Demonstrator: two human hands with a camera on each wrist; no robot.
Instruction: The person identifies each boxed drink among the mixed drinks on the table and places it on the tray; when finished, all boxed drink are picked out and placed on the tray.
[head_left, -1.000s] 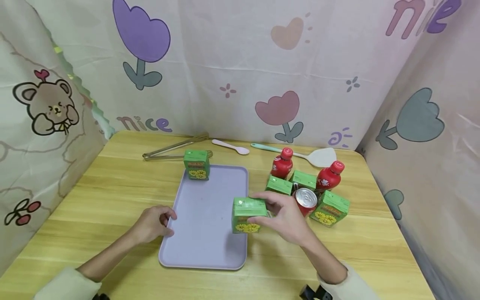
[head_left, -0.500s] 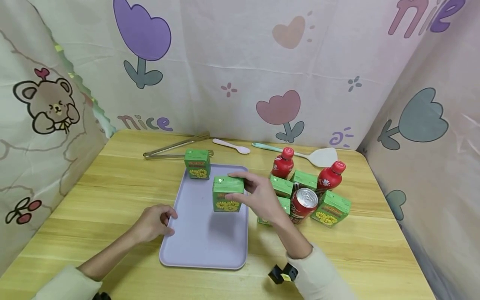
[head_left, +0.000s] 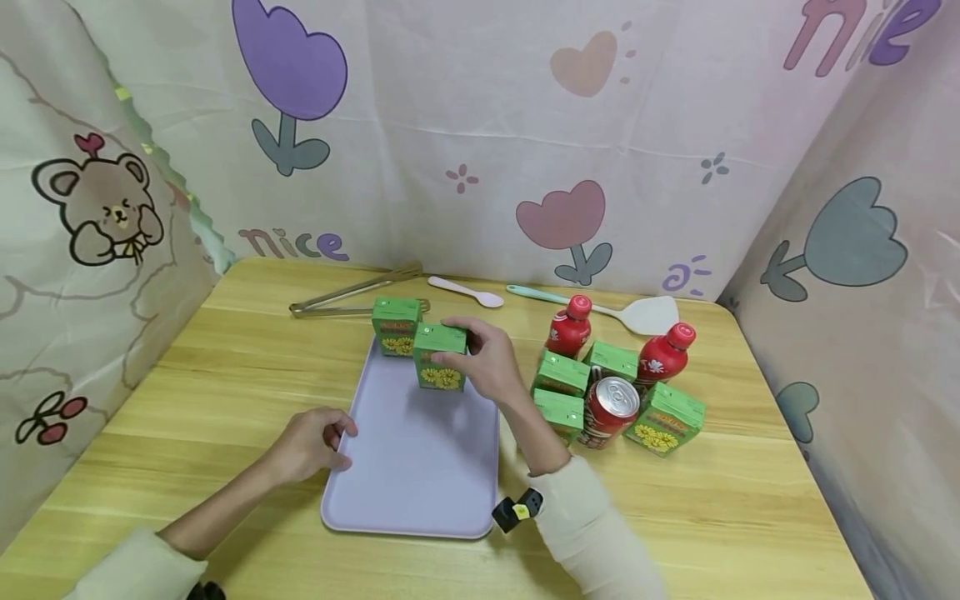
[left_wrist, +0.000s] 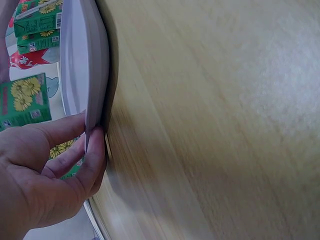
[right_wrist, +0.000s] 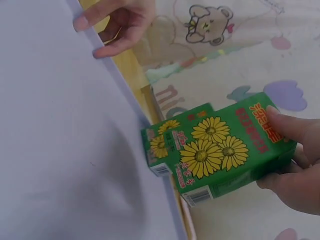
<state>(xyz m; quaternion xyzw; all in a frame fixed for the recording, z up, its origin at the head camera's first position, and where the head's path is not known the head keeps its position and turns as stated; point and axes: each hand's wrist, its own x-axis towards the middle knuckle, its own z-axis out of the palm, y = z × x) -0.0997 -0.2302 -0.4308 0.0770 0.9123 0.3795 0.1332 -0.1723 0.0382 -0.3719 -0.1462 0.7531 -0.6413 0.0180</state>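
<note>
My right hand grips a green drink carton with yellow flowers by its upper part. In the right wrist view, thumb and fingers hold opposite sides of this carton. It hangs over the far part of a lilac tray, just right of another green carton standing at the tray's far left corner. My left hand pinches the tray's left rim; the left wrist view shows the fingers on both sides of the rim.
Right of the tray stand several more green cartons, a red can and two red bottles. Metal tongs, a pink spoon and a spatula lie along the back by the cloth backdrop.
My right hand has carried the carton left and away from me, from the tray's right edge to beside the standing carton. My left hand stays at the tray's rim.
</note>
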